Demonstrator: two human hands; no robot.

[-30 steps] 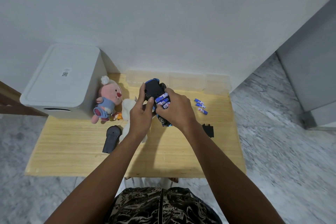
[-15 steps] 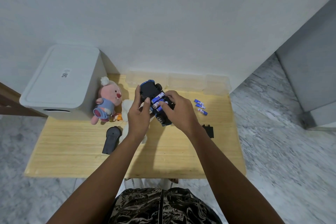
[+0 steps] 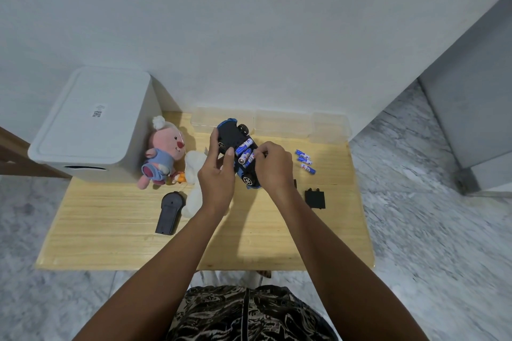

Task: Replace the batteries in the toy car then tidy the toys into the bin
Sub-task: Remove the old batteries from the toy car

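My left hand [image 3: 216, 174] grips the upturned toy car [image 3: 235, 147] above the table [image 3: 110, 230]; my right hand [image 3: 273, 166] pinches a battery [image 3: 250, 158] in its bay, fingertips hiding it; the white plush [image 3: 194, 174] sits half-covered.

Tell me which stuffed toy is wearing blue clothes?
The pink plush doll leaning beside the white bin wears blue. The white plush toy next to it, partly behind the left hand, is plain white.
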